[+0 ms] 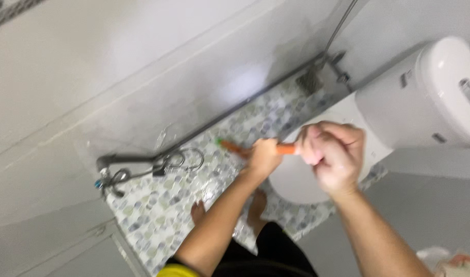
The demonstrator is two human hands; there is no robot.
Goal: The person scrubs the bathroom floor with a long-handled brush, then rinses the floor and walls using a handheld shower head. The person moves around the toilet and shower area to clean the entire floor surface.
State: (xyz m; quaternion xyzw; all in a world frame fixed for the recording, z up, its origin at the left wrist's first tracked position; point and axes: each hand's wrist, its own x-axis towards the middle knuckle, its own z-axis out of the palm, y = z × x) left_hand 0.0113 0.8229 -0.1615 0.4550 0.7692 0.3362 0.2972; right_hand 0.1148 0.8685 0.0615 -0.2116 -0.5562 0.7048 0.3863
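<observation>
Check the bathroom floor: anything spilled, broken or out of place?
Nothing looks spilled or broken. Both hands, left hand and right hand, grip an orange handle above the toilet. A hose lies looped on the pebble-tile floor. The picture is blurred, so small flaws could escape notice.

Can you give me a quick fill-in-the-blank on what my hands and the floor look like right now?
Both hands grip a long handle coloured ____.
The left hand holds it nearer its ____ tip.
The right hand is above the white ____.
The floor is covered in small ____ tiles.

Missing: orange; green; toilet; pebble-pattern
</observation>
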